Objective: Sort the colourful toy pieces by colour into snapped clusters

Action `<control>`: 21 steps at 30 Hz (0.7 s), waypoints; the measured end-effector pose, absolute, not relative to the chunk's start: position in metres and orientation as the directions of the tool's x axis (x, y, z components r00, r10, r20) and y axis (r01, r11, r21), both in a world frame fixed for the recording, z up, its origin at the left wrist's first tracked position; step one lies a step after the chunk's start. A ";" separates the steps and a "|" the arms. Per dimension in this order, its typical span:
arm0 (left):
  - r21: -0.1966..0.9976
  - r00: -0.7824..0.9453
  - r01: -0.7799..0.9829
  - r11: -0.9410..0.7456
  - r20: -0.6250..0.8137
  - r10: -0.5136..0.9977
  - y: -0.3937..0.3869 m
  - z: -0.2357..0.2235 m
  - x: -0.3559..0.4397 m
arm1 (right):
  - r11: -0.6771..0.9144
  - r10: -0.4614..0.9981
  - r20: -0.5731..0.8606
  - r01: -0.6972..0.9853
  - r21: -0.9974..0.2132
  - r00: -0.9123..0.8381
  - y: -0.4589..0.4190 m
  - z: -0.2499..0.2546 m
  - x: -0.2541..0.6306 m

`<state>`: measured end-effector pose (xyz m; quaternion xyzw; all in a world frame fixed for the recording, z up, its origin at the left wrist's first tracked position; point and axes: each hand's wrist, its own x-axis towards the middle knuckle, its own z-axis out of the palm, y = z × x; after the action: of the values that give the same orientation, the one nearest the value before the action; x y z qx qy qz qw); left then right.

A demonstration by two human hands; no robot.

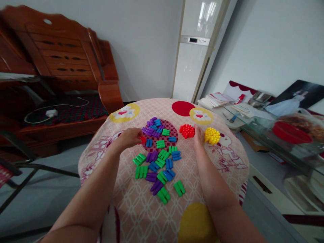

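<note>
A small red plastic block (pixel 142 140) is pinched in the fingers of my left hand (pixel 131 137), at the left edge of the dark red printed circle. Standing on its edge, my right hand (pixel 199 135) rests against a pile of red knobbly blocks (pixel 187 131), its fingers stretched out along the pile's right side. Just right of that hand lies a pile of yellow blocks (pixel 212 135). Between my arms are scattered green blocks (pixel 141 172), blue blocks (pixel 169 174) and purple blocks (pixel 156 187). More purple and blue ones are heaped behind them.
The round table has a pink patterned tablecloth (pixel 121 202). A wooden bench (pixel 63 57) stands at the left, with a white charger and cable on its seat. To the right is a glass-topped cabinet (pixel 263 131) bearing papers and a red bowl (pixel 291 132). A tall white air conditioner (pixel 189 67) stands behind.
</note>
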<state>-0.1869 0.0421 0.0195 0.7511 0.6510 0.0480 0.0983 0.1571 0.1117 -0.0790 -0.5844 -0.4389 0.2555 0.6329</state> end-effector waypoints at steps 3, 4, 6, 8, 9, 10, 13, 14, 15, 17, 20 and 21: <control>0.334 0.177 0.925 -0.183 0.047 0.983 0.050 0.025 -0.167 | 0.186 0.840 0.259 0.195 -0.963 0.477 0.113 -0.081 0.158; 0.381 0.194 0.901 -0.208 0.075 0.978 0.053 0.025 -0.157 | 0.185 0.839 0.258 0.194 -0.963 0.480 0.114 -0.082 0.158; 0.470 0.224 0.845 -0.254 0.120 0.967 0.061 0.023 -0.134 | 0.179 0.836 0.251 0.189 -0.966 0.489 0.115 -0.084 0.158; 0.526 0.235 0.805 -0.274 0.141 0.962 0.071 0.019 -0.108 | 0.172 0.836 0.244 0.187 -0.967 0.492 0.115 -0.083 0.158; 0.540 0.226 0.797 -0.269 0.146 0.963 0.076 0.017 -0.095 | 0.169 0.837 0.242 0.190 -0.967 0.490 0.114 -0.082 0.158; 0.554 0.232 0.788 -0.267 0.133 0.964 0.082 0.014 -0.083 | 0.164 0.839 0.240 0.194 -0.967 0.489 0.113 -0.081 0.157; 0.561 0.217 0.798 -0.220 0.073 0.974 0.097 0.008 -0.054 | 0.164 0.841 0.248 0.211 -0.964 0.481 0.109 -0.077 0.156; 0.557 0.209 0.806 -0.203 0.053 0.976 0.101 0.007 -0.047 | 0.171 0.840 0.257 0.216 -0.961 0.478 0.108 -0.077 0.155; 0.553 0.202 0.811 -0.190 0.039 0.979 0.104 0.005 -0.041 | 0.181 0.839 0.267 0.219 -0.959 0.475 0.106 -0.076 0.154; 0.557 0.191 0.812 -0.173 0.025 0.981 0.109 0.004 -0.032 | 0.197 0.836 0.283 0.224 -0.954 0.469 0.105 -0.075 0.153; 0.611 0.180 0.781 -0.129 -0.023 0.983 0.113 0.001 -0.021 | 0.198 0.836 0.293 0.244 -0.949 0.463 0.103 -0.073 0.153; 0.636 0.181 0.764 -0.111 -0.045 0.982 0.114 0.000 -0.018 | 0.194 0.837 0.296 0.256 -0.947 0.461 0.102 -0.072 0.152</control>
<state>-0.0181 0.1140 0.0000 0.7181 0.6078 0.2000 0.2735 0.1524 0.1020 -0.0720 -0.5898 -0.4632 0.2346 0.6185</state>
